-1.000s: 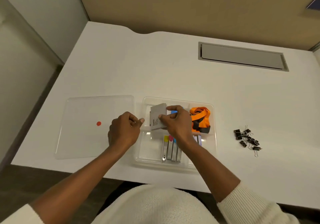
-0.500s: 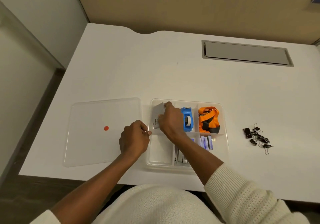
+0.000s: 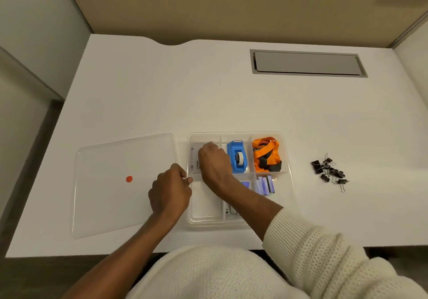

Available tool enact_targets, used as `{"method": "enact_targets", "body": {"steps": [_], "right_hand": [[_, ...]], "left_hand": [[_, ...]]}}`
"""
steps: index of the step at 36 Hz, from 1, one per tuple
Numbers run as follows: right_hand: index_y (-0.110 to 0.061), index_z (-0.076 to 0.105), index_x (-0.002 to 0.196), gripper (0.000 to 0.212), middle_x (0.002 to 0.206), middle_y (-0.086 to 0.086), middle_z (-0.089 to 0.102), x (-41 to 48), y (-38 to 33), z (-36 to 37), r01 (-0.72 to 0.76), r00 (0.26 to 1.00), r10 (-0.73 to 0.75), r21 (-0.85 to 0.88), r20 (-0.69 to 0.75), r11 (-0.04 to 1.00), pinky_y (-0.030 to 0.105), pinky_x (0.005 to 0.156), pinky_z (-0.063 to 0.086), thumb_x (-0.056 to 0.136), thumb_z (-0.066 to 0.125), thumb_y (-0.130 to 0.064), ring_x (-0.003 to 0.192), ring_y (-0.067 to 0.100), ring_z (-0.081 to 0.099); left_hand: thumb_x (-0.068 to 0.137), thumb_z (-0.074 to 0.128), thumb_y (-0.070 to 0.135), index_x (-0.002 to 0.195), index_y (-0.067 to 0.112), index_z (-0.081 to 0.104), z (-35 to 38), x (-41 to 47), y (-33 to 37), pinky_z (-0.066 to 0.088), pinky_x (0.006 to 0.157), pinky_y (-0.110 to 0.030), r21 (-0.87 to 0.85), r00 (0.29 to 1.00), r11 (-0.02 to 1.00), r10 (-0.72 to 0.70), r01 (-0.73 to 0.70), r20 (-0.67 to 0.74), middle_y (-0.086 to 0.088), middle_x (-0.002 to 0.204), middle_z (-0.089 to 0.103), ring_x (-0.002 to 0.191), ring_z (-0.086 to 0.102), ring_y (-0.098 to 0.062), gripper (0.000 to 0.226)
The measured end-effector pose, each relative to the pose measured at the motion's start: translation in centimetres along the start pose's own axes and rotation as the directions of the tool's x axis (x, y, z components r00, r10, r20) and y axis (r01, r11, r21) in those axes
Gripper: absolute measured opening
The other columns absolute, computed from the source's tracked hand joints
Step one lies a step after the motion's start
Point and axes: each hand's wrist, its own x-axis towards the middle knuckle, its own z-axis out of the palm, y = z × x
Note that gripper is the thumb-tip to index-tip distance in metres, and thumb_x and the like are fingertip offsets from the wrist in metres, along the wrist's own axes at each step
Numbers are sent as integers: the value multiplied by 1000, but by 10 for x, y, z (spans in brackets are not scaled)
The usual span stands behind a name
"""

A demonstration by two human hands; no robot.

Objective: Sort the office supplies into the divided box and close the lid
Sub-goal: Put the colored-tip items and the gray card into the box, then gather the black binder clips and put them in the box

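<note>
The clear divided box [image 3: 288,196] sits at the desk's near edge. My right hand [image 3: 214,164] is inside its far-left compartment, pressing a grey flat pack [image 3: 195,163] down into it. My left hand [image 3: 170,191] is curled against the box's left rim. A blue tape dispenser [image 3: 236,156] fills the far-middle compartment and an orange lanyard [image 3: 266,154] the far-right one. Purple staple boxes [image 3: 266,184] stand in the near-right compartment. Markers are mostly hidden under my right forearm. The clear lid [image 3: 111,183] with a red dot lies flat to the left. A pile of black binder clips [image 3: 328,171] lies on the desk to the right.
A grey cable hatch [image 3: 308,63] is set into the white desk [image 3: 162,94] at the far right. A tan partition wall runs behind the desk. The desk's front edge is just below the box and lid.
My right hand has carried the grey pack from above the box's middle down into the far-left compartment, uncovering the tape dispenser. My left hand stays at the box's left rim.
</note>
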Motion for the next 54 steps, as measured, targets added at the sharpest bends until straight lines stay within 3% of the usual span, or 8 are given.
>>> {"method": "enact_targets", "body": {"steps": [6,9,13,22,32,39,44,54], "right_hand": [[-5,59,133,42,127,16,66,-19,11,-13,171,979,-178,-80,-103,982,39,97,57,94,71,-13,106,32,70],[-9,60,136,52,135,16,63,-33,25,-29,223,962,-214,40,-168,974,47,92,60,87,75,-2,108,36,68],[-9,72,121,30,123,11,70,-56,62,-52,239,913,-156,185,-377,953,42,78,63,92,68,-1,97,28,71],[-20,65,120,32,115,-3,65,-103,188,-93,-73,796,233,293,-559,953,41,66,62,89,76,-24,89,11,68],[-35,50,131,67,129,-1,49,-127,307,-91,-446,638,583,375,-504,813,38,71,54,74,77,-58,111,21,61],[-37,43,142,96,138,5,45,-120,344,-78,-541,700,627,320,-342,778,42,78,52,62,75,-79,131,26,47],[-42,41,144,103,135,2,41,-109,354,-80,-504,749,588,312,-306,805,42,77,54,55,77,-81,130,23,46],[-36,55,124,67,109,-6,33,-91,361,-81,-408,827,473,253,-305,877,31,63,45,67,76,-62,105,21,53]], "left_hand": [[89,77,35,100,21,68,-6,-1,3,57,63,-31,100,999,994,44,-41,-19,-2,91,76,74,71,-26,21],[87,78,42,96,17,68,-12,-4,7,46,55,-28,174,995,982,88,-77,-56,-3,84,73,65,64,-23,29],[86,80,40,91,10,69,-21,-14,24,34,51,-23,199,971,961,216,-192,-103,-8,80,73,60,65,-26,32],[97,64,45,107,20,64,-2,-26,127,54,70,-31,75,871,867,491,-492,34,2,96,71,78,61,-13,26],[97,62,41,104,15,64,53,-33,244,55,73,-43,22,561,565,814,-825,150,0,104,68,94,64,-24,27],[91,71,25,117,12,57,98,-24,309,37,67,-38,78,385,382,862,-921,328,-6,118,59,110,56,-29,32],[81,83,20,139,9,44,130,-15,334,42,64,-39,116,325,307,832,-945,449,-11,139,45,127,44,-31,71],[75,82,17,143,22,44,165,2,347,56,73,-39,34,187,208,780,-978,597,-4,144,39,131,36,-25,78]]}}
